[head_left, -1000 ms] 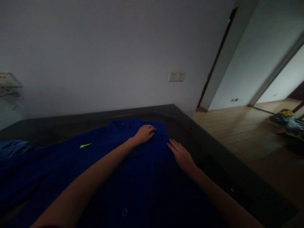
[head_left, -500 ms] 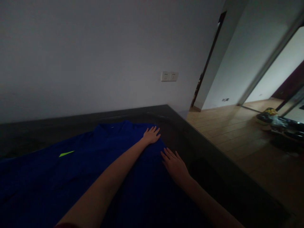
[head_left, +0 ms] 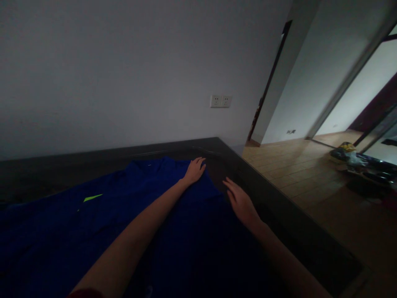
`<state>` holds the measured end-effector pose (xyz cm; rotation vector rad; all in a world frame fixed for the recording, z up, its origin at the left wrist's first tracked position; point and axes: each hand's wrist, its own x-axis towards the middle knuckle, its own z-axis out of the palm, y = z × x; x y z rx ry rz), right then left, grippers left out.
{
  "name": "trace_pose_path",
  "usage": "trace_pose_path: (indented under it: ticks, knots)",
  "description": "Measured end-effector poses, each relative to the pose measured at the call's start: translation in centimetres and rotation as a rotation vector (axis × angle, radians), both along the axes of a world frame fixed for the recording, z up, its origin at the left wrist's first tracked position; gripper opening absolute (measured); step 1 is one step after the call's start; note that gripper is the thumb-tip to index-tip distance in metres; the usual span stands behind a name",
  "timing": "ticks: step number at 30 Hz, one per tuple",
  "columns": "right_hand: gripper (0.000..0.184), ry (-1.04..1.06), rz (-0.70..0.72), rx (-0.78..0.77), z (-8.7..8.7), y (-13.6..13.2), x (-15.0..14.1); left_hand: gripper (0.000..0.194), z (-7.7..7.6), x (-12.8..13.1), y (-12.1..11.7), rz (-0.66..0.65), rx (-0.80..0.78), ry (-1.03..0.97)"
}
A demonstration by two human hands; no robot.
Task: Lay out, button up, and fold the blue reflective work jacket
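Note:
A dark blue shirt (head_left: 93, 223) with a small yellow-green mark (head_left: 92, 198) lies spread on a dark table (head_left: 46, 169). My left hand (head_left: 194, 169) rests flat on the shirt's far right part, near the collar, fingers stretched out. At the shirt's right edge my right hand (head_left: 241, 201) lies flat with its fingers together and extended, partly over the bare tabletop. Neither hand holds anything.
The table's far edge meets a white wall with a double socket (head_left: 221, 101). Its right edge (head_left: 279, 198) drops to a wooden floor (head_left: 310, 174). A doorway (head_left: 268, 82) opens at the right, and a heap of things (head_left: 356, 159) lies on the floor far right.
My left hand uncurled and now lies flat near the collar. My right hand slid a little to the right, off towards the shirt's edge. The view has shifted slightly.

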<state>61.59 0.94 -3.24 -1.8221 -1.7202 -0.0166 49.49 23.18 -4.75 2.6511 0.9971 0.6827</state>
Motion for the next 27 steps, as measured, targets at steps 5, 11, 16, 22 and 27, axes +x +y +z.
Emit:
trace_pose_path:
  ticks: [5,11,16,22,27]
  knots:
    - [0.044,0.054,0.007,0.121,1.9,3.8,0.2,0.034,1.5,-6.3,-1.5,-0.045,0.071,0.051]
    - [0.046,-0.061,0.074,-0.115,0.4,12.7,-4.9,0.038,1.1,-17.6,-3.4,0.112,0.099,0.176]
    - [0.052,-0.132,-0.023,-0.257,-2.3,17.4,-6.7,0.042,-0.4,-29.0,-3.7,0.416,0.075,0.288]
    - [0.065,-0.191,-0.026,-0.296,-4.8,18.5,-4.9,0.052,-2.8,-34.6,-4.6,0.525,-0.019,0.344]
    - [0.071,-0.29,-0.035,-0.29,-6.2,18.7,-3.4,0.056,-3.1,-34.4,-5.2,0.52,-0.035,0.338]
